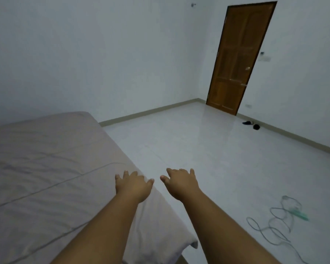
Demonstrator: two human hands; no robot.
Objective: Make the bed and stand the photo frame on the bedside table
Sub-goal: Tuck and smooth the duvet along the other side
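Note:
The bed fills the left of the view, covered by a grey-beige sheet with shallow creases and a seam running across it. My left hand hovers palm down over the bed's right edge, fingers spread and relaxed, holding nothing. My right hand reaches out beside it over the floor, also palm down with loose fingers and nothing in it. Neither a photo frame nor a bedside table is in view.
A white tiled floor stretches to the right of the bed. A tangled pale green cable lies on the floor at the right. A brown wooden door stands shut in the far corner, with two dark small items near the wall.

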